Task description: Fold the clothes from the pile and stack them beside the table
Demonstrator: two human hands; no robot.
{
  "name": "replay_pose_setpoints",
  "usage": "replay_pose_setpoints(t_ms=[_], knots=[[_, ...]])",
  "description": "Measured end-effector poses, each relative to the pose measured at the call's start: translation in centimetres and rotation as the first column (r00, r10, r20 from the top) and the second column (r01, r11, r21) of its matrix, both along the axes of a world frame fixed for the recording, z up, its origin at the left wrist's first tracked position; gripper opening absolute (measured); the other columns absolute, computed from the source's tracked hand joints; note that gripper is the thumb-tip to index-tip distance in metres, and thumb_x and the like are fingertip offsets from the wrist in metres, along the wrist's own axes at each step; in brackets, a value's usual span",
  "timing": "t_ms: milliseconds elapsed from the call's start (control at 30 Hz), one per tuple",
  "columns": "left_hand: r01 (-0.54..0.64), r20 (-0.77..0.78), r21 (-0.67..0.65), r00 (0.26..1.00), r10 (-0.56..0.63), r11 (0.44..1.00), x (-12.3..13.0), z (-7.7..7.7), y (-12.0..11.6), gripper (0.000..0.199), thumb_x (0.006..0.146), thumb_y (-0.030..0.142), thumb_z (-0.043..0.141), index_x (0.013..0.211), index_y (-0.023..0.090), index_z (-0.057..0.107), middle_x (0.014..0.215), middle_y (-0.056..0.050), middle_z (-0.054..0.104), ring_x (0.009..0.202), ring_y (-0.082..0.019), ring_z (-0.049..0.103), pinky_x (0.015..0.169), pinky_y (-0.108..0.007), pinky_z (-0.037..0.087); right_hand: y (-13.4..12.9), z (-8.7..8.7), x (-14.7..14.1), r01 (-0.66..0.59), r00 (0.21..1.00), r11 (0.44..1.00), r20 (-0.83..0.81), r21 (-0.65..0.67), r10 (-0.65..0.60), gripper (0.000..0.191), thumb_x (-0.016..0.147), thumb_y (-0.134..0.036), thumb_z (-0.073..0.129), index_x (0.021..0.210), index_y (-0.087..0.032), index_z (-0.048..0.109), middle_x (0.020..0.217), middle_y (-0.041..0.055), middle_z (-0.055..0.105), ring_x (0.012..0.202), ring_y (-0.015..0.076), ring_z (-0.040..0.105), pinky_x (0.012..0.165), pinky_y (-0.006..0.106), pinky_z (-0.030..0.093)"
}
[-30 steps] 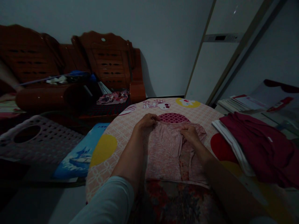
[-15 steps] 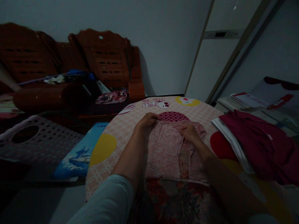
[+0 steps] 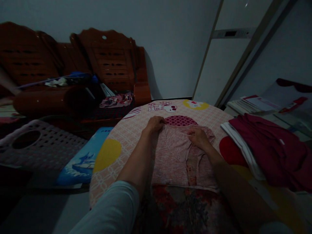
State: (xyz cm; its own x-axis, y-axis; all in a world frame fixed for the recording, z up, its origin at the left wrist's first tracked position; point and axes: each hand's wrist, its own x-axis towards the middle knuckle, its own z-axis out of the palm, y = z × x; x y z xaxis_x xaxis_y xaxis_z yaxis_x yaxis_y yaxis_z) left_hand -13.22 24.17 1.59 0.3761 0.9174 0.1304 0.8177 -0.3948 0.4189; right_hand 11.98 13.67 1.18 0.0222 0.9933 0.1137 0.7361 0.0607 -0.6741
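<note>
With 12 o'clock pointing straight away from the person, a blue bag point(image 3: 80, 162) sits off the surface point(image 3: 131, 130), towards 8 o'clock from the left hand point(image 3: 155, 124). That hand has its thumb and fingers drawn together, pinching the far-left corner of the pink shirt point(image 3: 170, 162). From there the shirt spreads towards 4 and 5 o'clock, flat on the surface. It looks about as wide as deep, so no clear long axis can be told; its left edge runs roughly 12 to 6, and so does a gap right of its middle.

The right hand point(image 3: 198, 138) lies between 3 and 4 o'clock from the left one, pinching a bit of the far part. Both touch the shirt, but the right is nearer its middle, with most of the fabric towards 7 o'clock from it. White cloth point(image 3: 240, 143) and maroon cloth point(image 3: 270, 146) lie around 3 o'clock from the right hand, apart from the shirt.
</note>
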Motion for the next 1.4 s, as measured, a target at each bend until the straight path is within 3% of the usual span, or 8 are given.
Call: replay_pose_setpoints(t_ms=[333,433,600,767,900,1100,1267,1400], knots=[[-0.212,0.003,0.056,0.977,0.212,0.976,0.4,1.3,-0.4,0.028,0.078,0.014,0.061,0.103,0.017,0.073,0.107,-0.011,0.07,0.102,-0.024,0.062,0.091,-0.032,0.047,0.0,0.5,0.4,0.036,0.963,0.998,0.263,0.058,-0.05,0.014,0.072,-0.016,0.065,0.082,-0.017,0.075,0.088,0.0078,0.075,0.085,0.0213,0.068,0.077,0.029,0.05],[0.107,0.23,-0.058,0.969,-0.091,0.993,2.8,3.2,-1.3,0.025,0.077,0.013,0.06,0.099,0.013,0.072,0.094,-0.007,0.071,0.082,-0.016,0.064,0.079,-0.027,0.05,0.1,2.7,2.6,0.136,0.978,0.989,0.153,0.051,-0.142,0.017,0.075,-0.019,0.062,0.084,-0.016,0.076,0.072,0.0054,0.073,0.068,0.0185,0.067,0.065,0.026,0.049],[0.67,0.518,-0.148,0.679,-0.52,0.728,9.3,3.0,-4.8,0.024,0.075,0.009,0.055,0.091,0.012,0.072,0.08,-0.002,0.069,0.068,-0.01,0.06,0.069,-0.021,0.047,0.1,4.9,7.4,0.306,0.923,0.952,0.241,0.013,-0.3,0.014,0.073,-0.019,0.063,0.075,-0.015,0.076,0.064,0.0063,0.071,0.063,0.0184,0.066,0.057,0.024,0.045],[0.588,0.418,-0.148,0.766,-0.488,0.795,12.3,-1.1,-6.3,0.03,0.069,0.006,0.056,0.094,0.01,0.073,0.078,-0.002,0.069,0.07,-0.011,0.059,0.067,-0.02,0.045,-0.1,3.7,9.1,0.345,0.83,0.938,0.479,-0.039,-0.286,0.01,0.071,-0.023,0.068,0.073,-0.017,0.076,0.081,0.0116,0.075,0.079,0.0231,0.068,0.062,0.027,0.045],[0.579,0.355,-0.136,0.786,-0.506,0.804,12.2,-2.1,-5.9,0.034,0.068,0.008,0.058,0.098,0.013,0.074,0.077,0.0,0.069,0.071,-0.012,0.059,0.068,-0.019,0.044,0.0,2.7,9.8,0.222,0.877,0.965,0.46,-0.139,-0.135,0.006,0.067,-0.015,0.067,0.066,-0.017,0.072,0.074,0.0088,0.073,0.074,0.0211,0.067,0.061,0.026,0.043],[0.591,0.439,-0.122,0.753,-0.49,0.798,12.1,-2.0,-5.7,0.029,0.071,0.01,0.059,0.095,0.012,0.074,0.077,-0.002,0.069,0.07,-0.012,0.059,0.069,-0.021,0.044,0.2,2.3,10.6,0.271,0.96,0.958,-0.053,-0.092,-0.276,0.011,0.061,-0.016,0.068,0.055,-0.018,0.058,0.054,0.0011,0.061,0.053,0.0141,0.057,0.051,0.023,0.043],[0.588,0.706,-0.263,0.658,-0.263,0.765,12.1,-2.2,-5.8,0.02,0.081,0.026,0.059,0.09,0.011,0.069,0.073,-0.003,0.066,0.062,-0.011,0.059,0.063,-0.023,0.047,0.2,2.9,8.8,0.286,0.799,0.946,-0.507,-0.154,-0.324,0.015,0.059,-0.021,0.072,0.065,-0.018,0.059,0.048,-0.0036,0.055,0.038,0.0092,0.047,0.037,0.02,0.038],[0.551,0.805,-0.415,0.593,0.01,0.724,12.1,-1.7,-6.1,0.037,0.088,0.047,0.054,0.097,0.013,0.065,0.075,-0.004,0.065,0.061,-0.011,0.061,0.062,-0.023,0.05,0.0,3.4,5.7,0.113,0.623,0.988,-0.767,-0.103,-0.151,0.031,0.064,-0.019,0.071,0.093,-0.019,0.064,0.072,0.0018,0.07,0.057,0.0144,0.064,0.051,0.024,0.053]])
